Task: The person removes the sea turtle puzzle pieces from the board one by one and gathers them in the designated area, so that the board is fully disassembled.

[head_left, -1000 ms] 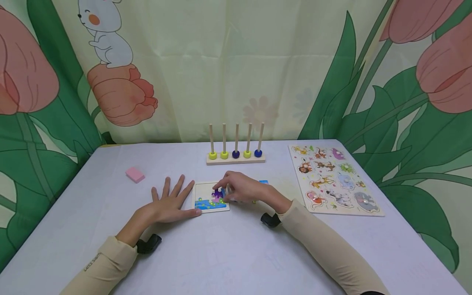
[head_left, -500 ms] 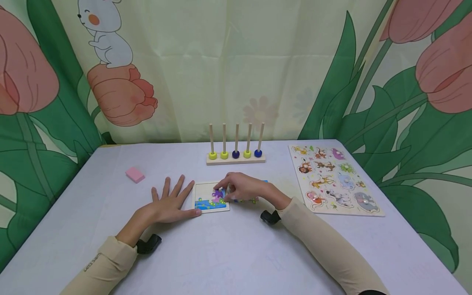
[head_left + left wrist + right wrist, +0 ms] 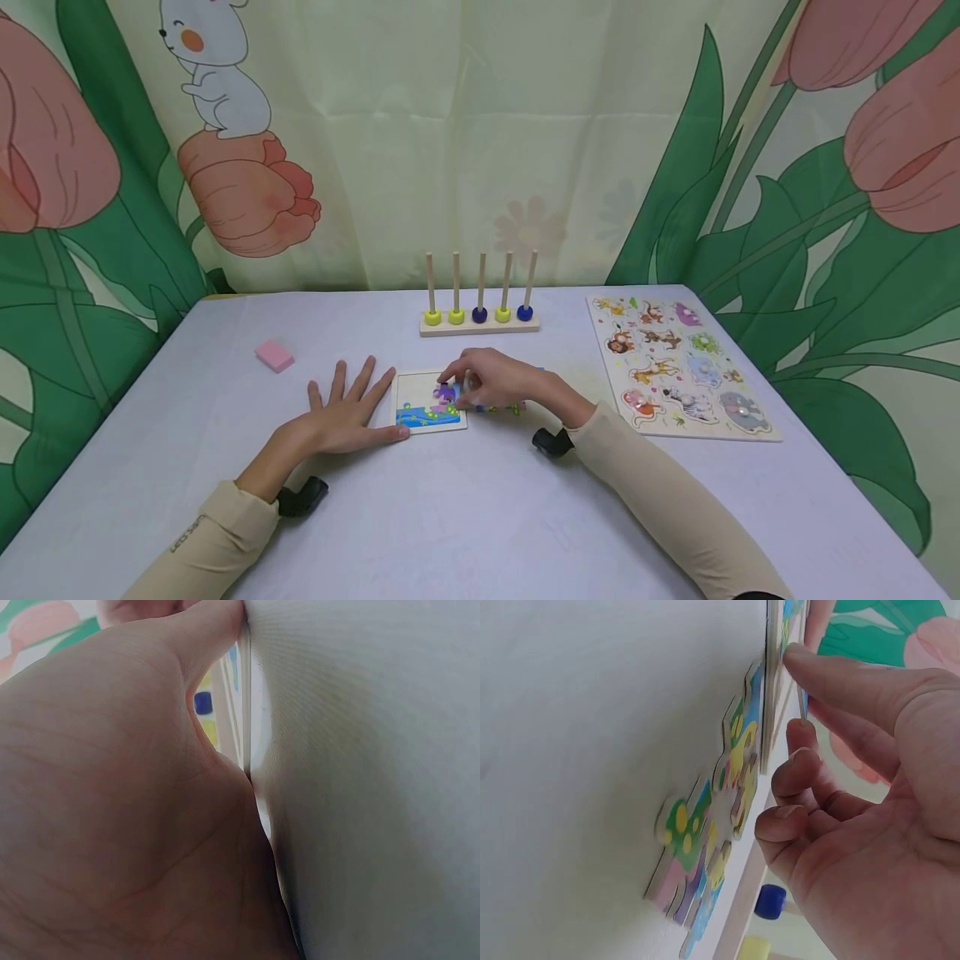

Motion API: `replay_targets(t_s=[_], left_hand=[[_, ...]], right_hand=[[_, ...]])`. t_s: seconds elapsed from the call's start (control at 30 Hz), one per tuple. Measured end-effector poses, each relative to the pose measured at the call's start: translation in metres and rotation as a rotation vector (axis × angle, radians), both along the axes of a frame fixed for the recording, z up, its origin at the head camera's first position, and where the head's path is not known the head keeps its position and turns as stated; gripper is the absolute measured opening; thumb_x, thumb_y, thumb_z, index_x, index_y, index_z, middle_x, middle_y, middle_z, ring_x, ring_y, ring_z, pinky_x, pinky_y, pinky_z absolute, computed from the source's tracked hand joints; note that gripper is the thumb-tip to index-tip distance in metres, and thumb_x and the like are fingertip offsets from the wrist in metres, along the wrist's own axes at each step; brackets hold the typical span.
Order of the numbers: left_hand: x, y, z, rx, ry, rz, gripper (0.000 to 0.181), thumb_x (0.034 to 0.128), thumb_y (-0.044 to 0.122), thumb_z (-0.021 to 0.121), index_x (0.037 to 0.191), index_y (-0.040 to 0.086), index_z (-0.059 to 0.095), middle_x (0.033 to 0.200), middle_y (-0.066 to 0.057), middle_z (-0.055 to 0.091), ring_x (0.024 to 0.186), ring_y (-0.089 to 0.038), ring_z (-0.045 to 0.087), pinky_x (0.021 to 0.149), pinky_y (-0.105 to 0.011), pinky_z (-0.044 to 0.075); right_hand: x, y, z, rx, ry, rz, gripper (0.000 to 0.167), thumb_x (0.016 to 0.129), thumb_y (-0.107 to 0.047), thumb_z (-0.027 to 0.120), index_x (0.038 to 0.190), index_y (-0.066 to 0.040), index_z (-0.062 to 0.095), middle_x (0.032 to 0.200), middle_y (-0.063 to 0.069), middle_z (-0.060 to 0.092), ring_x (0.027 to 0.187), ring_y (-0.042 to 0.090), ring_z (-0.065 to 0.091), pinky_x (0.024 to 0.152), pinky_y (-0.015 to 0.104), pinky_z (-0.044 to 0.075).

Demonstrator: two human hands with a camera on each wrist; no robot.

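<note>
A small framed jigsaw board (image 3: 412, 385) lies flat at mid-table, blue pieces (image 3: 420, 416) along its lower edge. My left hand (image 3: 333, 421) is spread flat beside it, thumb on the lower left corner of the frame. Over the board's right side, my right hand (image 3: 491, 382) pinches a purple piece (image 3: 446, 392) between thumb and forefinger; in the right wrist view that piece shows edge-on. Loose jigsaw pieces (image 3: 682, 832) lie on the table beside the board, partly hidden under my right hand in the head view.
Behind the board stands a wooden rack (image 3: 480, 327) with upright pegs and yellow and blue beads. An animal puzzle board (image 3: 678, 367) lies on the right, a pink block (image 3: 275, 356) at the back left. A printed curtain (image 3: 390, 167) hangs behind the table.
The purple piece and the fingertips of my right hand have shifted very slightly to the right. My left hand has stayed still.
</note>
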State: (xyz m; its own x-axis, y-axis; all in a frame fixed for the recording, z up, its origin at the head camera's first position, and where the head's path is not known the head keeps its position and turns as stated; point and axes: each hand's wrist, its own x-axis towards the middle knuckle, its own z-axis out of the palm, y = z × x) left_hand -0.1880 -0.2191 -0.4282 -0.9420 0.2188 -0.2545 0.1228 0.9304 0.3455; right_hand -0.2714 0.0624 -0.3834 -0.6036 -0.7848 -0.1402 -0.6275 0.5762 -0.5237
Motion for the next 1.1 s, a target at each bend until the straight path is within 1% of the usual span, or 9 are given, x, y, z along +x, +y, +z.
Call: replay_targets(t_s=[0.23, 0.47, 0.67, 0.83, 0.93, 1.1], left_hand=[[0.0, -0.001, -0.002, -0.002, -0.004, 0.003, 0.118, 0.0846, 0.092, 0.052, 0.172, 0.023, 0.012, 0.18, -0.016, -0.011, 0.16, -0.055, -0.024, 0.113, -0.087, -0.017], [0.001, -0.001, -0.003, -0.003, 0.012, 0.006, 0.118, 0.0847, 0.092, 0.052, 0.172, 0.022, 0.014, 0.18, -0.016, -0.01, 0.161, -0.055, -0.022, 0.113, -0.087, -0.017], [0.0, -0.001, -0.001, -0.006, -0.003, 0.005, 0.118, 0.0848, 0.092, 0.052, 0.172, 0.023, 0.012, 0.18, -0.015, -0.011, 0.161, -0.054, -0.023, 0.114, -0.087, -0.016], [-0.001, -0.001, 0.0, -0.001, -0.01, 0.002, 0.118, 0.0847, 0.091, 0.053, 0.172, 0.023, 0.011, 0.18, -0.015, -0.012, 0.16, -0.054, -0.024, 0.114, -0.087, -0.017], [-0.001, -0.001, -0.001, -0.005, -0.007, 0.002, 0.117, 0.0851, 0.091, 0.052, 0.172, 0.024, 0.011, 0.18, -0.014, -0.012, 0.161, -0.053, -0.024, 0.114, -0.087, -0.017], [-0.002, -0.002, -0.004, -0.002, 0.004, -0.001, 0.117, 0.0849, 0.091, 0.053, 0.172, 0.024, 0.012, 0.18, -0.015, -0.011, 0.161, -0.054, -0.023, 0.113, -0.087, -0.017]], right_hand=[[0.003, 0.011, 0.001, -0.011, -0.003, -0.034, 0.043, 0.096, -0.021, 0.08, 0.139, -0.02, 0.071, 0.116, 0.003, 0.068, 0.092, 0.015, 0.053, 0.081, 0.025, 0.046], [0.007, 0.022, 0.002, -0.004, 0.029, -0.044, 0.042, 0.097, -0.02, 0.078, 0.138, -0.021, 0.072, 0.116, 0.006, 0.066, 0.095, 0.016, 0.053, 0.083, 0.027, 0.046], [0.006, 0.038, 0.001, -0.02, 0.03, -0.059, 0.041, 0.096, -0.018, 0.077, 0.137, -0.023, 0.072, 0.112, 0.006, 0.065, 0.091, 0.015, 0.052, 0.078, 0.025, 0.046], [0.004, 0.052, -0.001, -0.036, 0.048, -0.061, 0.042, 0.096, -0.015, 0.076, 0.137, -0.021, 0.072, 0.109, 0.006, 0.063, 0.088, 0.015, 0.05, 0.076, 0.025, 0.044], [0.004, 0.06, -0.001, -0.045, 0.05, -0.067, 0.041, 0.096, -0.015, 0.076, 0.137, -0.019, 0.073, 0.109, 0.005, 0.063, 0.088, 0.014, 0.051, 0.077, 0.025, 0.045], [0.007, 0.074, 0.002, -0.049, 0.05, -0.089, 0.04, 0.095, -0.016, 0.077, 0.135, -0.02, 0.074, 0.107, 0.005, 0.064, 0.088, 0.015, 0.053, 0.077, 0.025, 0.046]])
